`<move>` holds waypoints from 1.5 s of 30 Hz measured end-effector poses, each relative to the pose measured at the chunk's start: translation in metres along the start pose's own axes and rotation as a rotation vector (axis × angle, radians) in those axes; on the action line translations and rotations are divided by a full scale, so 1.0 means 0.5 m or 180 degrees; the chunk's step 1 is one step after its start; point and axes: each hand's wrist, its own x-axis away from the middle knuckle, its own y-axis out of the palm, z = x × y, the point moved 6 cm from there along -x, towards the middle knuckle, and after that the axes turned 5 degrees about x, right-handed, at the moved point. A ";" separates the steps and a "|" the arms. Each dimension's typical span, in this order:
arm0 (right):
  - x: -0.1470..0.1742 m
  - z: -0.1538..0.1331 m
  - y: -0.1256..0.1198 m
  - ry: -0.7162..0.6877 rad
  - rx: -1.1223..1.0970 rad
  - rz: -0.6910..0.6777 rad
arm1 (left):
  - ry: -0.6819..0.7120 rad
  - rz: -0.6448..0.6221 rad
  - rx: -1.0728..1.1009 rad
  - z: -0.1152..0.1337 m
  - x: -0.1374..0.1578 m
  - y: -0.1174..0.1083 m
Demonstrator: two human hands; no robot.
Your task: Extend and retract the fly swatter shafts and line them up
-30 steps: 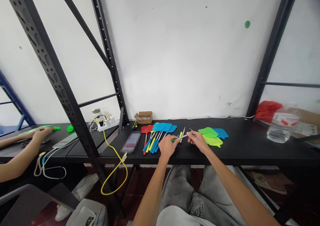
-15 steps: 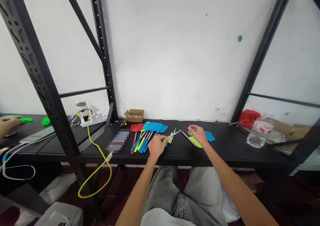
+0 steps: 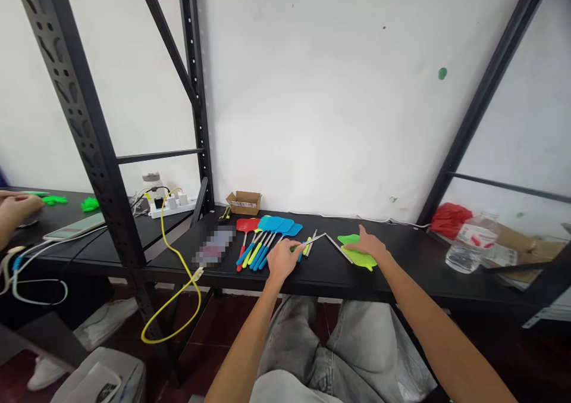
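Right hand [image 3: 371, 244] over green swatter heads [image 3: 363, 259]

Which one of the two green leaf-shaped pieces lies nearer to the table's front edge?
The yellow-green piece; the plainer green piece lies farther back.

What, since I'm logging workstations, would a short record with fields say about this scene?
Left hand: holds a thin silver metal rod
Right hand: over flat green leaf-shaped pieces; contact unclear
Between hands: another silver rod
Left of left hand: overlapping flat paddles, red and blue heads
Far right: clear plastic bottle
Back edge: small open brown cardboard box
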 end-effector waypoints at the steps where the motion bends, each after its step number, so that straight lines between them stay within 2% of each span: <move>1: -0.003 -0.003 -0.002 0.0013 0.0021 -0.0013 | 0.0004 -0.0004 -0.0006 -0.001 0.000 0.001; 5: -0.003 -0.013 -0.012 0.0033 0.0059 -0.0020 | 0.0046 -0.0001 -0.0019 -0.004 -0.001 0.001; 14: 0.012 -0.040 -0.043 -0.0176 0.0405 0.0339 | 0.0001 -0.0024 -0.0031 -0.002 -0.001 -0.002; 22: 0.022 0.005 -0.089 -0.0045 0.0210 0.0560 | -0.0046 -0.0070 -0.0068 -0.002 -0.003 -0.002; 25: 0.030 0.011 -0.120 0.0087 -0.0516 0.0973 | -0.0081 -0.0090 -0.0074 -0.002 -0.003 -0.001; 28: 0.052 -0.010 -0.118 0.0115 -0.2036 0.1319 | -0.0075 -0.0086 -0.0028 -0.002 -0.003 -0.002; 31: 0.090 -0.051 -0.053 0.0186 -0.4581 0.1362 | -0.0065 -0.0074 -0.0038 -0.001 -0.004 -0.002; 33: 0.121 -0.092 0.001 0.0054 -0.5601 0.1151 | -0.0047 -0.0065 -0.0057 -0.002 -0.004 -0.001; 35: 0.150 -0.125 0.049 0.0013 -0.5998 0.0846 | -0.0009 -0.0065 -0.0059 -0.002 -0.004 0.000; 38: 0.180 -0.140 0.081 0.0035 -0.6201 0.0813 | 0.0020 -0.0070 -0.0054 -0.002 -0.004 0.001; 45: 0.193 -0.140 0.072 -0.0088 -0.6120 0.0899 | 0.0162 -0.0175 -0.0004 0.000 -0.004 0.009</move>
